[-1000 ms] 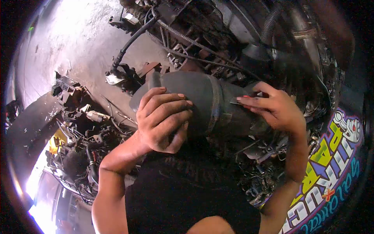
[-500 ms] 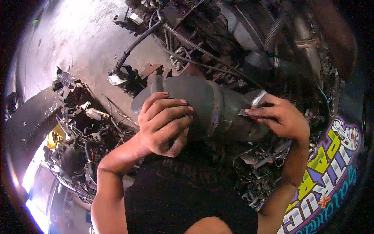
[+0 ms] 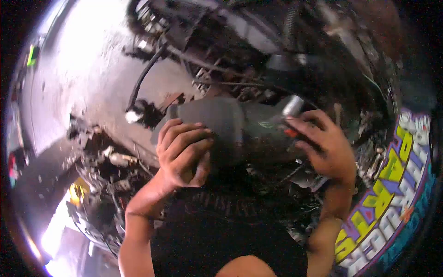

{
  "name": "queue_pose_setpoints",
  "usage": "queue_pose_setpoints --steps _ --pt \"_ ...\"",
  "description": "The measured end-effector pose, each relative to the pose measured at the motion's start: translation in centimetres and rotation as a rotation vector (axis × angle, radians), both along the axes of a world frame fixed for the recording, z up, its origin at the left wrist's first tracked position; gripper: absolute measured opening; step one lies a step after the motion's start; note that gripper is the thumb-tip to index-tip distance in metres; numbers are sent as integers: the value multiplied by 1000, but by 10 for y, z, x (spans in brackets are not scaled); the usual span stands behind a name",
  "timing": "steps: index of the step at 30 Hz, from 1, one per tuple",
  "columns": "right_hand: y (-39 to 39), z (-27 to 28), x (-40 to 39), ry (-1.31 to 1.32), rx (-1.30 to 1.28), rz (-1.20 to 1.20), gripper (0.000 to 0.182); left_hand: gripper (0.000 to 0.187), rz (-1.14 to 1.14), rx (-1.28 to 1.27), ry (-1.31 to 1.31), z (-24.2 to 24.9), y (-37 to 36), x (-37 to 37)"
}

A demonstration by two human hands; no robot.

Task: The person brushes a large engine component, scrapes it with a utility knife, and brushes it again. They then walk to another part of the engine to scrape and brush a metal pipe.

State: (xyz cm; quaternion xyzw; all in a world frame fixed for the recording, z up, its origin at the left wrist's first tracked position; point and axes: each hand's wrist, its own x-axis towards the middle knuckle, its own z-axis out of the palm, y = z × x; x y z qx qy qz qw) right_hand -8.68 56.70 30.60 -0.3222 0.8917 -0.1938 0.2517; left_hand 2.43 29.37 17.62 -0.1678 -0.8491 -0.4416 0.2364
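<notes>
Head view, blurred by motion. A thick dark rubber intake hose [image 3: 230, 131] lies crosswise at the centre of the scene, raised in front of a cluttered engine bay [image 3: 258, 51] that fills the far side. The left hand [image 3: 182, 154] is closed over the left, near part of the hose, its fingers [image 3: 177, 134] curled across the top and the thumb underneath. The right hand [image 3: 323, 145] is clasped around the right end of the hose, where a bright metal clamp piece [image 3: 293, 105] shows just above the fingertips; a small red mark lies at the fingertips, too blurred to identify, and whether this hand also pinches a tool cannot be told. A black cable [image 3: 144, 76] runs from the far engine parts down to a connector at the left of the hose. Further left, a pale concrete floor [image 3: 87, 60] carries scattered dark engine parts [image 3: 110, 161]. At the right edge a colourful lettered sticker panel [image 3: 392, 194] curves along the frame. The person's dark shirt [image 3: 221, 231] fills the near centre.
</notes>
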Motion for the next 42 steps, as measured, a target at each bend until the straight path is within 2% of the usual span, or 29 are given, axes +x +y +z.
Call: queue_pose_setpoints --steps 1,3,4,5,6,8,9,10,12,14,15,16,17,18,20,21,22,25,26,28,29,30,32,34,36,38,39,41,42 --pt "-8 0 15 -33 -112 -76 52 23 25 -24 -44 3 1 2" --pt "-29 4 40 4 -207 -21 57 23 19 -54 -123 10 4 4" --pt "-38 -2 51 0 -322 -33 60 35 -11 -93 -177 17 3 5" --pt "-47 -13 62 -4 -446 -34 63 45 -64 -26 -290 25 2 8" --pt "-59 -24 70 28 -452 -72 63 56 -109 30 -412 32 -2 14" --pt "-83 -41 87 73 -777 -187 64 84 -129 492 -690 27 -4 43" --pt "-90 -43 93 94 -790 -202 64 102 -101 714 -762 30 1 49" --pt "-97 -44 98 141 -792 -235 64 87 -224 726 -738 28 -7 45" --pt "-92 -39 99 203 -795 -264 63 73 -34 979 -857 44 15 39" --pt "-59 -20 93 313 -527 -137 55 54 111 126 -611 23 2 46" --pt "-29 -13 83 532 -350 -210 51 53 -21 532 -677 36 9 35" --pt "-3 -8 72 729 -168 -411 46 52 -159 941 -724 43 12 29" --pt "23 -3 62 864 33 -622 41 58 -141 950 -670 39 8 31" --pt "42 1 49 806 183 -863 39 58 -128 959 -658 31 4 31" --pt "111 -33 26 748 422 -811 45 63 63 677 -275 20 -3 33" --pt "122 -38 21 564 376 -839 48 66 93 680 -333 27 -7 32" --pt "127 -40 15 385 329 -860 52 56 64 653 -256 17 -14 27" --pt "130 -46 5 265 417 -827 55 38 195 613 -180 14 -17 19" --pt "130 -42 6 264 421 -811 55 38 210 617 -183 13 -19 16" --pt "122 -22 17 276 321 -946 57 35 293 40 -95 15 -25 5" --pt "127 -15 26 331 351 -938 59 32 275 19 -153 21 -22 0" --pt "133 -8 40 386 380 -926 60 43 301 -21 -205 6 -22 -1" --pt "129 10 77 467 387 -924 58 41 246 145 -254 -4 -23 -2" --pt "92 44 107 360 269 -966 51 41 253 132 -212 -8 -24 -7" --pt "60 67 128 345 326 -713 44 41 247 115 -179 -13 -26 -9" --pt "20 82 141 182 627 -598 40 41 190 99 -101 -17 -29 -10" --pt "3 74 142 164 640 -597 40 41 191 96 -105 -16 -29 -10" --pt "-27 51 137 106 344 -473 50 42 173 104 -95 -17 -30 -11" --pt "-44 35 131 122 358 -454 51 42 165 105 -67 -18 -31 -12"
